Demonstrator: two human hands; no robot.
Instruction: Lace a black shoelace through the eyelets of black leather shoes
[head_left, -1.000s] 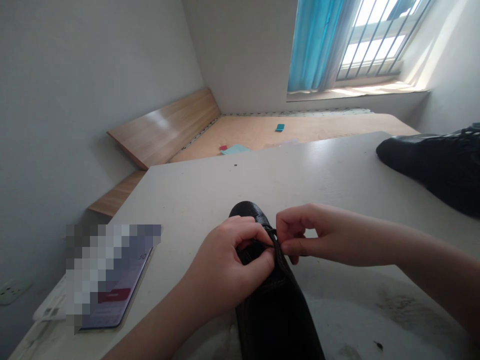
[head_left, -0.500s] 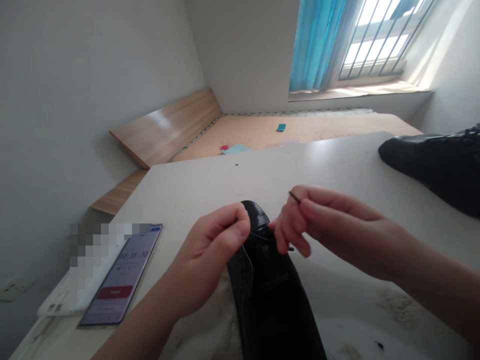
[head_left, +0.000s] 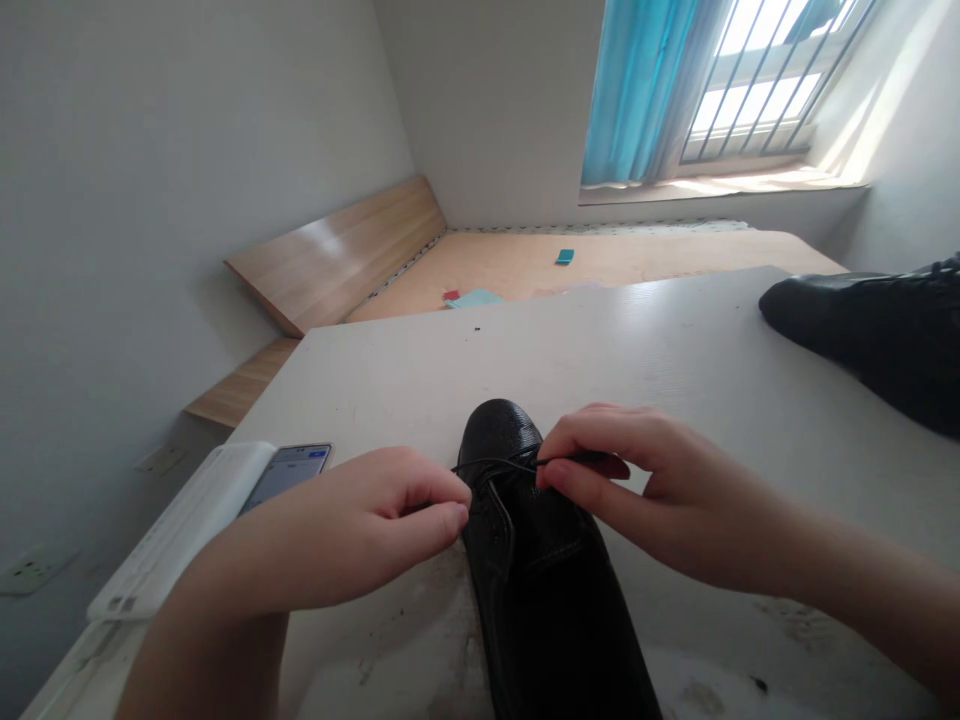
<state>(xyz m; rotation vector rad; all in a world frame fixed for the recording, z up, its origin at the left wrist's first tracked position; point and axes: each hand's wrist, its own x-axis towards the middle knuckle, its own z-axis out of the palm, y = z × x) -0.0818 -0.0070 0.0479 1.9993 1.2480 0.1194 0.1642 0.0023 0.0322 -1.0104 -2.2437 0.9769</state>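
A black leather shoe (head_left: 547,590) stands on the white table (head_left: 600,350), toe pointing away from me. Its thin black lace (head_left: 499,465) runs across the top of the shoe between my two hands. My left hand (head_left: 360,530) sits just left of the shoe, thumb and fingers pinched on one end of the lace. My right hand (head_left: 652,490) is over the shoe's right side, pinching the other end of the lace.
A second black shoe (head_left: 870,330) lies at the table's far right. A phone (head_left: 289,470) and a white flat device (head_left: 172,540) rest at the table's left edge. Beyond the table are a wooden bed frame (head_left: 525,270), a blue curtain (head_left: 637,90) and a barred window (head_left: 765,80).
My right hand came down from a raised pull to the shoe's top. My left hand moved left and lower, and the lace now stretches flat between both hands.
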